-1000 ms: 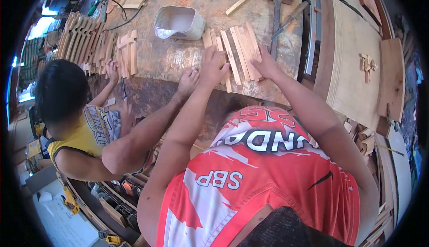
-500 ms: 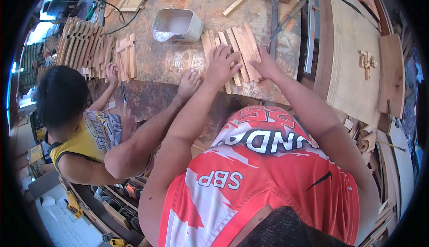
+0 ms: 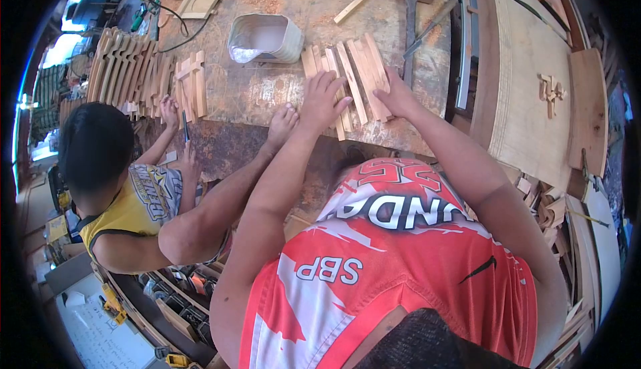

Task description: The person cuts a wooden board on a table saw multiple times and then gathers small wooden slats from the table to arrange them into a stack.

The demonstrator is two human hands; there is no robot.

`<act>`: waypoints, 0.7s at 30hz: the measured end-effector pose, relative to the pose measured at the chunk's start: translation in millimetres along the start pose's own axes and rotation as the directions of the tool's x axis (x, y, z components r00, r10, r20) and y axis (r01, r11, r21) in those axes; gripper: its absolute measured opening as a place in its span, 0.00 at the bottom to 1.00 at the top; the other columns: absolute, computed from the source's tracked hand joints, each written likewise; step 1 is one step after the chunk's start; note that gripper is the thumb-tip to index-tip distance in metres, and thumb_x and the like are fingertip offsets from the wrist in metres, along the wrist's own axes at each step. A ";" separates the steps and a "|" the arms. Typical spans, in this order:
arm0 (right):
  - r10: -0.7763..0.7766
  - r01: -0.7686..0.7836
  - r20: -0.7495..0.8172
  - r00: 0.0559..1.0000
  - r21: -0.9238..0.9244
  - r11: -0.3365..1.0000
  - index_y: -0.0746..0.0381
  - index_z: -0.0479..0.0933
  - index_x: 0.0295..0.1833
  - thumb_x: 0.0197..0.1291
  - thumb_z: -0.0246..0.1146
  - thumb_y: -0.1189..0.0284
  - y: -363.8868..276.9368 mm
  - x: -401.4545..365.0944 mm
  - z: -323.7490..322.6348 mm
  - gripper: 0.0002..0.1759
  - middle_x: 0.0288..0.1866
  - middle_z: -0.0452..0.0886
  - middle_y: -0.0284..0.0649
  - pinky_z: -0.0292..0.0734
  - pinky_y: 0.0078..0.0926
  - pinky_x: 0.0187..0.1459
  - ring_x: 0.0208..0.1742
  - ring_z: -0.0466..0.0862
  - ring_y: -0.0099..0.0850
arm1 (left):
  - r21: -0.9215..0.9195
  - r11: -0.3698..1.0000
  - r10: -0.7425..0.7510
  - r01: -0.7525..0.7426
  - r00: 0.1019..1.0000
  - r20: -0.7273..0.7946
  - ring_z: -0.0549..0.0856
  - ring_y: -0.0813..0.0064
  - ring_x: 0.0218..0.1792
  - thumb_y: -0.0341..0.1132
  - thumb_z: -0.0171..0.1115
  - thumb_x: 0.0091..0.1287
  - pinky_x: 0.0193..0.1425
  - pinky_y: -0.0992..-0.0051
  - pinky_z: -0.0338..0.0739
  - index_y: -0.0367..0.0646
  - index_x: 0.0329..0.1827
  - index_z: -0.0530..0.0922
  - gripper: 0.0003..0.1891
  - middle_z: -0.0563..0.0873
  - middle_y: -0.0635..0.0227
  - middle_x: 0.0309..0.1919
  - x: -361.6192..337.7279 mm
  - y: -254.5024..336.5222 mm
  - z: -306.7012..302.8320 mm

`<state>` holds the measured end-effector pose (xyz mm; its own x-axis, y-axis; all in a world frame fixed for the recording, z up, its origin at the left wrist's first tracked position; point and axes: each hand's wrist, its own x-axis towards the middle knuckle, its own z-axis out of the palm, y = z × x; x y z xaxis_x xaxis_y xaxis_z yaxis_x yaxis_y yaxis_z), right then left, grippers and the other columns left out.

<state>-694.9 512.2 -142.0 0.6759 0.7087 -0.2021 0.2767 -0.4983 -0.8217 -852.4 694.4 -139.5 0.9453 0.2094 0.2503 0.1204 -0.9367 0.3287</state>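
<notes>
Presently: wooden strips (image 3: pixel 357 69), a loose fan lying on the workbench (image 3: pixel 267 92) near its front edge. Left hand (image 3: pixel 322 99): fingers spread, flat on the fan's near ends. Right hand (image 3: pixel 395 95): against the fan's right side; whether it pinches a strip cannot be told. Co-worker's hand (image 3: pixel 283 122): just beside, at the bench edge. Risk, as judged: an uneven press could skew the fan, tip strips over the edge, or nudge that neighbouring hand.

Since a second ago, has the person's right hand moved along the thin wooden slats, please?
No. The right hand stays at the slats' right edge, below the dark bar.
</notes>
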 end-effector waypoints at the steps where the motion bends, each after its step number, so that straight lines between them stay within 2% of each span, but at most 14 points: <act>1: 0.013 -0.013 0.009 1.000 0.006 1.000 0.65 0.56 0.75 0.60 0.69 0.68 -0.2 0.2 -0.3 0.42 0.62 0.77 0.64 0.73 0.45 0.65 0.63 0.78 0.58 | 0.001 1.000 0.002 -0.002 1.000 0.000 0.67 0.51 0.72 0.47 0.70 0.63 0.76 0.50 0.57 0.52 0.66 0.76 0.28 0.74 0.57 0.67 -0.8 -0.8 0.6; 4: 0.027 -0.027 0.021 0.999 0.004 1.000 0.66 0.56 0.75 0.60 0.69 0.68 3.5 2.0 1.6 0.42 0.61 0.78 0.64 0.73 0.45 0.65 0.63 0.78 0.58 | 0.011 1.000 0.007 -0.007 1.000 -0.017 0.67 0.51 0.72 0.42 0.69 0.64 0.77 0.50 0.57 0.53 0.67 0.76 0.27 0.74 0.58 0.68 -0.4 2.0 0.5; 6: 0.027 -0.027 0.025 0.999 -0.005 1.000 0.66 0.56 0.75 0.61 0.69 0.68 3.5 2.4 0.4 0.42 0.61 0.78 0.65 0.73 0.46 0.65 0.63 0.78 0.58 | 0.013 1.000 0.012 -0.011 0.998 -0.065 0.67 0.51 0.73 0.35 0.65 0.63 0.76 0.49 0.57 0.55 0.67 0.76 0.27 0.74 0.58 0.68 5.8 10.1 1.2; 7: 0.030 -0.029 0.019 0.999 -0.004 1.000 0.66 0.56 0.75 0.61 0.69 0.68 3.2 1.7 0.9 0.42 0.61 0.77 0.65 0.73 0.46 0.65 0.63 0.78 0.58 | 0.013 1.000 0.012 -0.011 0.998 -0.065 0.67 0.51 0.73 0.35 0.65 0.63 0.76 0.49 0.57 0.55 0.67 0.76 0.27 0.74 0.58 0.68 9.9 12.6 1.0; 9: 0.031 -0.031 0.015 0.999 -0.003 1.000 0.67 0.55 0.75 0.61 0.69 0.68 2.9 1.6 2.2 0.42 0.61 0.77 0.65 0.73 0.46 0.65 0.63 0.78 0.58 | 0.107 0.985 0.130 -0.136 0.990 0.059 0.66 0.50 0.73 0.29 0.63 0.61 0.76 0.48 0.57 0.59 0.67 0.77 0.29 0.73 0.57 0.69 18.3 14.2 0.3; 13: 0.017 -0.017 0.018 1.000 0.008 1.000 0.67 0.55 0.75 0.60 0.69 0.68 8.6 4.4 4.3 0.42 0.62 0.77 0.65 0.73 0.45 0.65 0.64 0.78 0.58 | 0.078 0.982 0.171 -0.174 0.984 0.042 0.68 0.48 0.71 0.28 0.64 0.56 0.75 0.50 0.60 0.57 0.64 0.80 0.29 0.73 0.54 0.67 18.9 8.3 -4.4; 16: 0.017 -0.017 0.015 1.000 0.016 1.000 0.67 0.55 0.76 0.60 0.69 0.69 7.8 3.4 4.2 0.43 0.62 0.77 0.65 0.72 0.45 0.66 0.64 0.78 0.57 | -0.010 0.990 0.143 -0.143 0.990 0.012 0.68 0.47 0.71 0.28 0.64 0.56 0.75 0.49 0.60 0.57 0.63 0.81 0.28 0.74 0.53 0.67 13.4 -0.4 -3.3; 18: 0.024 -0.024 0.016 1.000 0.023 0.999 0.67 0.55 0.76 0.60 0.69 0.70 7.5 3.9 3.8 0.43 0.62 0.77 0.65 0.72 0.44 0.66 0.64 0.78 0.57 | -0.051 0.997 0.052 -0.053 0.999 -0.012 0.68 0.47 0.73 0.27 0.61 0.61 0.75 0.52 0.62 0.57 0.62 0.82 0.25 0.74 0.53 0.68 8.0 -3.4 -3.0; 19: 0.015 -0.015 0.019 1.000 0.030 0.999 0.67 0.55 0.76 0.60 0.69 0.70 7.6 3.7 3.5 0.43 0.62 0.77 0.64 0.72 0.44 0.66 0.64 0.78 0.57 | -0.051 0.997 0.053 -0.053 0.999 -0.011 0.68 0.47 0.73 0.27 0.61 0.61 0.75 0.52 0.62 0.57 0.62 0.82 0.25 0.74 0.53 0.68 4.5 -6.2 -0.7; 21: 0.006 -0.007 0.021 1.000 0.037 0.999 0.67 0.55 0.76 0.60 0.69 0.70 4.7 2.9 1.9 0.43 0.62 0.77 0.64 0.72 0.44 0.66 0.64 0.78 0.57 | -0.078 0.996 0.032 -0.042 0.992 -0.119 0.71 0.48 0.70 0.29 0.64 0.61 0.73 0.54 0.66 0.49 0.58 0.83 0.20 0.77 0.53 0.65 -1.1 -10.4 3.0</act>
<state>-693.0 512.9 -147.4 0.6629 0.7162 -0.2183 0.2467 -0.4842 -0.8394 -853.8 703.0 -145.9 0.9060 0.2110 0.3669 0.0571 -0.9199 0.3879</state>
